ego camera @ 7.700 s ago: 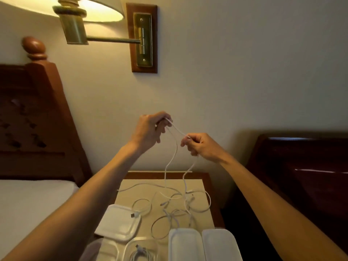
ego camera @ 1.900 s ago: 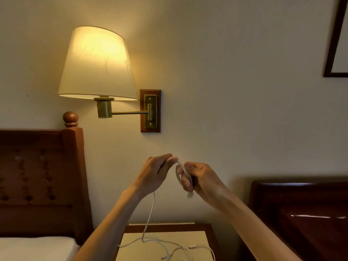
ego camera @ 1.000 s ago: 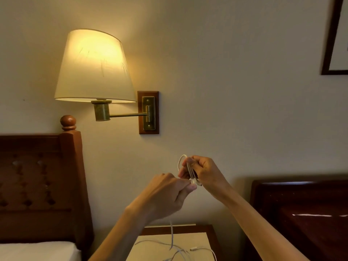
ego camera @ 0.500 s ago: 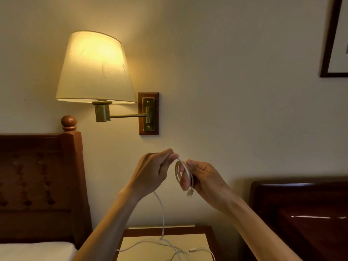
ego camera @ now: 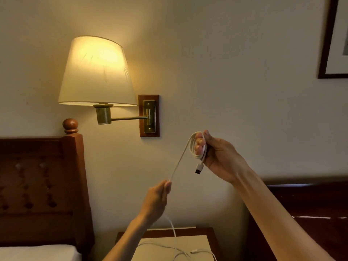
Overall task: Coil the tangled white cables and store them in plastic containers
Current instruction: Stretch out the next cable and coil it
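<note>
My right hand (ego camera: 216, 155) holds a small coil of white cable (ego camera: 195, 147) wound round its fingers, raised in front of the wall. The cable's plug end (ego camera: 198, 169) dangles below the coil. My left hand (ego camera: 157, 199) is lower and to the left, pinching the same cable, which runs taut up to the coil. Below my left hand the cable drops to the nightstand (ego camera: 199, 243), where more white cables (ego camera: 180, 252) lie loose. No plastic container is in view.
A lit wall lamp (ego camera: 96, 72) on a brass arm hangs above left. The wooden headboard (ego camera: 41, 185) and white bedding (ego camera: 35, 252) are at the left. A dark wooden headboard (ego camera: 310, 208) stands at the right. A picture frame (ego camera: 333, 38) hangs top right.
My left hand has dropped down and left from beside the coil, drawing a straight length of cable out. My right hand has risen a little with the coil.
</note>
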Action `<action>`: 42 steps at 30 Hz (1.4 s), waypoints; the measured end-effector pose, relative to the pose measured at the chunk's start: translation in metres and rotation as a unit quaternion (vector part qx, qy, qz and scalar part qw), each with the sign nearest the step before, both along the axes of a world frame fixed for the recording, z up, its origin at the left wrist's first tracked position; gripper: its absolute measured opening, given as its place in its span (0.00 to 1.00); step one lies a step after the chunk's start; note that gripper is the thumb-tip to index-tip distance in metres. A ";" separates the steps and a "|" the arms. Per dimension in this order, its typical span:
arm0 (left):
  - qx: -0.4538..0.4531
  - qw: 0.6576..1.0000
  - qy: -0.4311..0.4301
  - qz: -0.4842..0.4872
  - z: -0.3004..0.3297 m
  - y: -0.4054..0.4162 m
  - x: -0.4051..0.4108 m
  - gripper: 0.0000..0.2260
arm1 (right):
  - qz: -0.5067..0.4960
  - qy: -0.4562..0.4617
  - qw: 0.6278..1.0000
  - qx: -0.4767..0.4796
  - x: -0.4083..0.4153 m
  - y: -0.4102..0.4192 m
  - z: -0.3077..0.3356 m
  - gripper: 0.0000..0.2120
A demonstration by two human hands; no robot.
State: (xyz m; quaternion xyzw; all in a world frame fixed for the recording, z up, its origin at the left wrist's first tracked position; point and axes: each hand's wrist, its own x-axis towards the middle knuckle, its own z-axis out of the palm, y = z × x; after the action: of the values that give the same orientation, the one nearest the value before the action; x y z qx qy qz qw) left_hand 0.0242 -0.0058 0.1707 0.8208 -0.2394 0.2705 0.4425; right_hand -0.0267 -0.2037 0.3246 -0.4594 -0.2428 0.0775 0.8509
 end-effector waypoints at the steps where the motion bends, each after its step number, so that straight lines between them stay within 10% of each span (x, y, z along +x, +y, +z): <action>1: 0.065 0.998 0.015 -0.016 0.000 -0.003 -0.007 0.23 | -0.025 -0.016 0.999 -0.033 0.002 0.000 0.000 0.14; 7: 0.365 0.925 -0.016 -0.101 0.057 -0.024 -0.055 0.19 | -0.170 -0.083 0.962 -0.198 0.010 0.008 -0.022 0.14; 23: 0.225 0.936 -0.266 0.040 0.121 0.009 -0.040 0.18 | -0.145 -0.146 0.926 -0.317 -0.006 0.023 -0.045 0.18; 35: -0.115 0.988 -0.050 -0.089 0.051 0.002 0.000 0.16 | 0.003 -0.033 0.989 -0.147 -0.016 0.018 -0.029 0.19; 42: -0.019 0.996 0.092 -0.010 -0.022 -0.006 -0.017 0.23 | 0.008 0.006 0.999 -0.043 0.003 0.009 -0.014 0.17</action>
State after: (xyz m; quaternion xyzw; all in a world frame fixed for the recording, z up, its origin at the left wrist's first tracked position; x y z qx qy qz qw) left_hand 0.0069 -0.0117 0.1483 0.8313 -0.2010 0.1934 0.4807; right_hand -0.0238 -0.1949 0.3107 -0.4932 -0.2378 0.0979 0.8310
